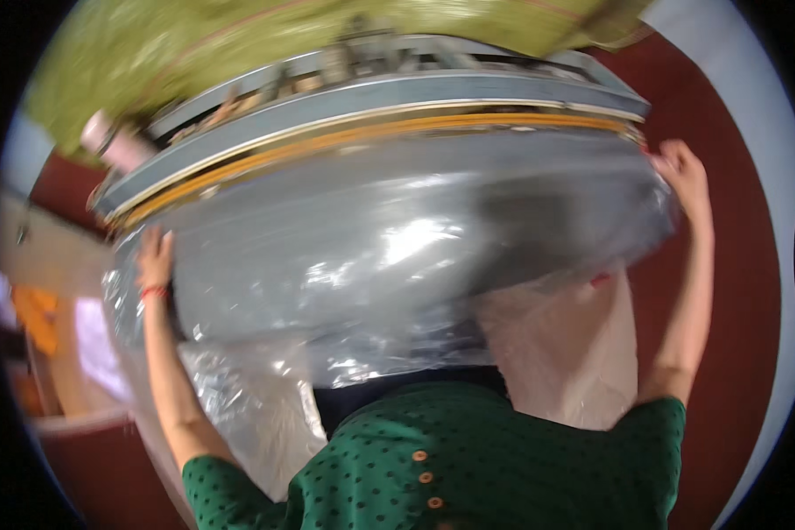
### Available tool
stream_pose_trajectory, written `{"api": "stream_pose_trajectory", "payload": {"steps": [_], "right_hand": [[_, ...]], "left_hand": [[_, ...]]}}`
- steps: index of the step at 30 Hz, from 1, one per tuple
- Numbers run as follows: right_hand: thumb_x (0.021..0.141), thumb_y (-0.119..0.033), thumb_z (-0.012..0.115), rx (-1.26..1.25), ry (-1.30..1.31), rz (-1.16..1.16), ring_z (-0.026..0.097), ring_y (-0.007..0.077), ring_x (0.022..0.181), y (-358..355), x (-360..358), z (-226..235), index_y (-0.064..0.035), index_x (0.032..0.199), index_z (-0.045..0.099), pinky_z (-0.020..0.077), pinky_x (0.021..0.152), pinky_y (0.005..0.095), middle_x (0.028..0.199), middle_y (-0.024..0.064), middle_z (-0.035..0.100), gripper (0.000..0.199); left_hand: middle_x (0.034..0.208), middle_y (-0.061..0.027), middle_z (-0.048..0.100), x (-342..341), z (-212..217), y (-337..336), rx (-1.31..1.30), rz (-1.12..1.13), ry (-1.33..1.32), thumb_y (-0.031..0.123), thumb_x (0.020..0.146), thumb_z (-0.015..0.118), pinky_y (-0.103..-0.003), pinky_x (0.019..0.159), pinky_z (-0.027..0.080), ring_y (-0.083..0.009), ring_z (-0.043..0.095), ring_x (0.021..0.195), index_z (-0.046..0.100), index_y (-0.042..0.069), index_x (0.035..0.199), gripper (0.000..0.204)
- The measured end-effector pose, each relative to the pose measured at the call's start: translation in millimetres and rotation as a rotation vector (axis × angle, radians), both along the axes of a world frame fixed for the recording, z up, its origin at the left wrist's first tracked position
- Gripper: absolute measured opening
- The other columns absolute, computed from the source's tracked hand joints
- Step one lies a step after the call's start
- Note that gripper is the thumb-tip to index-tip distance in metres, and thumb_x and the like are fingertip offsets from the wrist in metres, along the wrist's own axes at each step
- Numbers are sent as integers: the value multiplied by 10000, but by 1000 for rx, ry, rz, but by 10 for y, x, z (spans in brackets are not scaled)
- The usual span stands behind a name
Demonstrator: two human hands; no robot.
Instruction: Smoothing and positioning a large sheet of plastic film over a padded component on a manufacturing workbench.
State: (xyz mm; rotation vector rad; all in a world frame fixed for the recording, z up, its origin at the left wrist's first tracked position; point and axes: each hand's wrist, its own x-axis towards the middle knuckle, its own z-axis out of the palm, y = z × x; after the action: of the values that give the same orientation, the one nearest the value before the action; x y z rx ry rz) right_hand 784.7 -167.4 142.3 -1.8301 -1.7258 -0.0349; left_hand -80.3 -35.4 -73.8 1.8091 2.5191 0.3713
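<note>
A wide sheet of clear, shiny plastic [344,221] lies over a broad grey surface in front of me and hangs down toward my lap. My left hand [155,258], with a red band at the wrist, rests on the sheet's left end, its fingers stretched out. Beyond the far right corner, my right hand [685,174] has its fingers curled together at the sheet's edge. Motion blur softens the fingertips there. An orange strip [371,133] runs along the far edge of the sheet, against a long blue-grey metal frame [397,92].
Assorted parts sit in the frame's trough. A pink cylindrical bottle [119,143] is at its left end. Yellow-green plastic sheeting [212,49] spreads behind. Pale sheeting [570,353] hangs at the near right, above reddish-brown floor [738,291]. Blurred orange cloth [37,322] is at far left.
</note>
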Motion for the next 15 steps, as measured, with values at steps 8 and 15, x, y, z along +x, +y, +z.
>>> {"api": "stream_pose_trajectory", "payload": {"steps": [8, 15], "right_hand": [[753, -282, 605, -47, -512, -59, 332, 302, 1195, -22, -721, -1211, -117, 1138, 504, 270, 956, 419, 1240, 107, 423, 431], [789, -575, 432, -321, -278, -441, 173, 326, 1280, -305, -33, -1578, -148, 1296, 363, 158, 1001, 492, 1386, 118, 239, 666]], "left_hand": [[1428, 40, 143, -107, 44, -54, -54, 118, 165, 586, 830, 292, -703, 868, 138, -340, 176, 1280, 163, 345, 1351, 588], [1410, -97, 180, -1596, -237, -151, -135, -32, 486, 454, 888, 315, -397, 1042, 150, -274, 170, 1294, 196, 171, 1363, 565]]}}
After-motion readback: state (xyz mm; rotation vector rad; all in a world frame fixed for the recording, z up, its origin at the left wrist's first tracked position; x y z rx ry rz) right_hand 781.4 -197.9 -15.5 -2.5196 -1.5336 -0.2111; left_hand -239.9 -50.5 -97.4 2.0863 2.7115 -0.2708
